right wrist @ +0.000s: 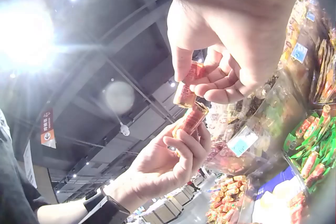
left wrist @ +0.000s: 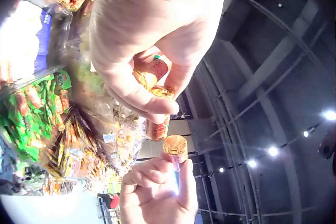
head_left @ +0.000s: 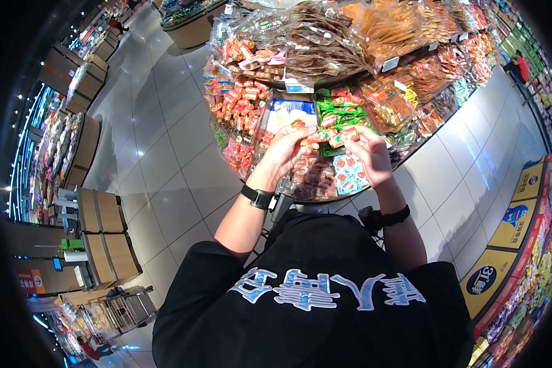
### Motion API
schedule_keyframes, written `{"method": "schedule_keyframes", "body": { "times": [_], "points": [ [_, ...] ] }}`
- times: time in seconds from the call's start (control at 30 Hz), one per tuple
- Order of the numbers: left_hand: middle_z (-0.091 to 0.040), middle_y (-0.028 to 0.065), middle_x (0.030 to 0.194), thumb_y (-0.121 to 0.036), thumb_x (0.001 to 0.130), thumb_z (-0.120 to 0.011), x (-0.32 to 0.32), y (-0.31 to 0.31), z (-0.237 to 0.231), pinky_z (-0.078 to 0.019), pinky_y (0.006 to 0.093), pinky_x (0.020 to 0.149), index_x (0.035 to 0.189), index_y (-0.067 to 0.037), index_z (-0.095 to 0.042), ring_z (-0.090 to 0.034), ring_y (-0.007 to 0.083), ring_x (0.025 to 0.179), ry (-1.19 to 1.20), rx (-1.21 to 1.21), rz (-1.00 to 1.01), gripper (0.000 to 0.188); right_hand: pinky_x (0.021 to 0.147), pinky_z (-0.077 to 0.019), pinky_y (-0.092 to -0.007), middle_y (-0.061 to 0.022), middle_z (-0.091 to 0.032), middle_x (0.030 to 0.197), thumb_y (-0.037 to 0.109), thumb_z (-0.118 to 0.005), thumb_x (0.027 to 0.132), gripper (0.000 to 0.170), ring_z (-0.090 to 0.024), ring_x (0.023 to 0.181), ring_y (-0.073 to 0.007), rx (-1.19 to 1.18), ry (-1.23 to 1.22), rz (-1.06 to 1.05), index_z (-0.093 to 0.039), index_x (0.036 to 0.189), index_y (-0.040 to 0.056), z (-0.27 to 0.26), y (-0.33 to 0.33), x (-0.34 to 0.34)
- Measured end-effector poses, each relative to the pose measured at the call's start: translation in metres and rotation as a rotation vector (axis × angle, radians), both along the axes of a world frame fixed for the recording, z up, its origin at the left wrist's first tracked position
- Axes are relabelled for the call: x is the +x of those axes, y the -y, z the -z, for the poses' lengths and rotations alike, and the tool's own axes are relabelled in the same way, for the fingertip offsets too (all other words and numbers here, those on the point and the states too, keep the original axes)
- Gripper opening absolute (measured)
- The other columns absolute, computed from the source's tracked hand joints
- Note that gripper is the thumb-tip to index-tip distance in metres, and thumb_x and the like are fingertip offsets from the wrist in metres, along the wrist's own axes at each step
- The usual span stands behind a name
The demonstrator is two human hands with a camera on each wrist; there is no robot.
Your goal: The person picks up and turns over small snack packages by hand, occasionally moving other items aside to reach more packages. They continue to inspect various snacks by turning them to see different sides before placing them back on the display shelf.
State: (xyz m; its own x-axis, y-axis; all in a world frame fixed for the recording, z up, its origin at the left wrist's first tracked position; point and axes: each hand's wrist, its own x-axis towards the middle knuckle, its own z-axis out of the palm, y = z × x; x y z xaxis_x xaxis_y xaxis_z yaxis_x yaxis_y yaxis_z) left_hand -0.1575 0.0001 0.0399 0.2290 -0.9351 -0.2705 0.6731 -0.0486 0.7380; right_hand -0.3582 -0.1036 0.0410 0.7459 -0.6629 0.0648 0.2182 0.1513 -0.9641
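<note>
My left hand (head_left: pixel 283 152) grips small cylindrical candies in red-and-gold wrappers, chest-high over the candy display. In the left wrist view one wrapped candy (left wrist: pixel 153 71) lies deeper in the palm, and another (left wrist: pixel 161 91) sits between thumb and fingers. Facing it, my right hand (head_left: pixel 371 154) pinches a similar red candy (right wrist: pixel 188 88) between thumb and fingers. In the right wrist view its lower end is right at the top end of the left hand's candy (right wrist: pixel 192 121). Part of each candy is hidden behind fingers.
Below the hands are red-wrapped candies (head_left: pixel 242 98), green-wrapped packets (head_left: pixel 343 116), a blue-and-white sheet (head_left: pixel 294 113) and light-blue packets (head_left: pixel 349 173). Bagged snacks (head_left: pixel 325 52) pile up behind. Tiled floor (head_left: pixel 165 141) surrounds the display; yellow-fronted shelving (head_left: pixel 490 270) stands to the right.
</note>
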Motion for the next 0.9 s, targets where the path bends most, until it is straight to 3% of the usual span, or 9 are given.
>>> {"method": "schedule_keyframes", "body": {
  "times": [0.03, 0.23, 0.33, 0.43, 0.63, 0.73, 0.9],
  "points": [
    [-0.069, 0.0097, 0.086, -0.007, 0.090, -0.064, -0.002, 0.001, -0.003, -0.0523, 0.0205, 0.052, 0.094, 0.001, -0.064, -0.065, 0.0135, 0.061, -0.002, 0.004, -0.016, 0.008, 0.079, -0.0484, -0.0237, -0.0045, -0.065, 0.102, 0.004, -0.061, 0.092, 0.026, -0.061, 0.093, -0.0097, 0.001, -0.008, -0.011, -0.057, 0.116, -0.0029, -0.005, -0.001, -0.001],
    [-0.068, 0.0060, 0.080, -0.009, 0.091, -0.065, -0.004, 0.002, -0.013, -0.0493, 0.0201, 0.053, 0.094, 0.000, -0.065, -0.061, 0.0090, 0.061, 0.052, -0.087, 0.047, 0.009, 0.084, -0.0484, -0.0245, -0.0068, -0.064, 0.106, 0.002, -0.058, 0.092, 0.030, -0.061, 0.098, -0.0107, 0.048, 0.055, -0.029, -0.054, 0.122, -0.0046, 0.006, 0.008, 0.003],
    [-0.066, 0.0041, 0.075, -0.012, 0.091, -0.065, -0.002, 0.004, -0.007, -0.0462, 0.0195, 0.052, 0.095, -0.001, -0.066, -0.058, 0.0066, 0.059, 0.143, -0.100, -0.013, 0.011, 0.085, -0.0489, -0.0256, -0.0083, -0.064, 0.107, 0.001, -0.055, 0.093, 0.032, -0.061, 0.098, -0.0120, 0.035, 0.038, -0.066, -0.053, 0.124, -0.0045, 0.004, 0.010, 0.003],
    [-0.066, 0.0027, 0.084, -0.013, 0.091, -0.066, 0.003, 0.005, 0.001, -0.0411, 0.0174, 0.053, 0.097, -0.002, -0.066, -0.057, 0.0052, 0.065, 0.197, -0.130, 0.018, 0.012, 0.084, -0.0491, -0.0264, -0.0095, -0.063, 0.110, 0.002, -0.054, 0.094, 0.033, -0.061, 0.098, -0.0133, 0.034, 0.046, -0.109, -0.051, 0.126, -0.0042, -0.005, 0.005, 0.005],
    [-0.064, -0.0009, 0.078, -0.018, 0.094, -0.064, -0.004, 0.006, -0.010, -0.0369, 0.0172, 0.050, 0.098, -0.004, -0.067, -0.052, 0.0027, 0.059, 0.307, -0.067, 0.041, 0.014, 0.088, -0.0478, -0.0263, -0.0109, -0.062, 0.114, 0.003, -0.053, 0.094, 0.035, -0.060, 0.101, -0.0133, 0.138, 0.083, -0.144, -0.050, 0.128, -0.0033, -0.007, 0.000, 0.010],
    [-0.059, -0.0010, 0.064, -0.021, 0.093, -0.065, -0.006, 0.011, -0.003, -0.0336, 0.0191, 0.041, 0.086, -0.004, -0.066, -0.045, 0.0039, 0.045, 0.349, -0.086, -0.002, 0.017, 0.091, -0.0468, -0.0263, -0.0115, -0.061, 0.116, 0.003, -0.054, 0.094, 0.037, -0.058, 0.103, -0.0131, 0.111, 0.057, -0.156, -0.049, 0.130, -0.0026, -0.009, -0.002, 0.013],
    [-0.057, -0.0020, 0.064, -0.021, 0.091, -0.068, -0.008, 0.012, 0.000, -0.0337, 0.0187, 0.043, 0.088, -0.005, -0.066, -0.046, 0.0038, 0.048, 0.368, -0.073, 0.015, 0.017, 0.090, -0.0461, -0.0256, -0.0108, -0.061, 0.117, 0.003, -0.055, 0.094, 0.039, -0.057, 0.105, -0.0124, 0.057, 0.021, -0.149, -0.049, 0.132, -0.0015, -0.009, -0.003, 0.013]
  ]
}}
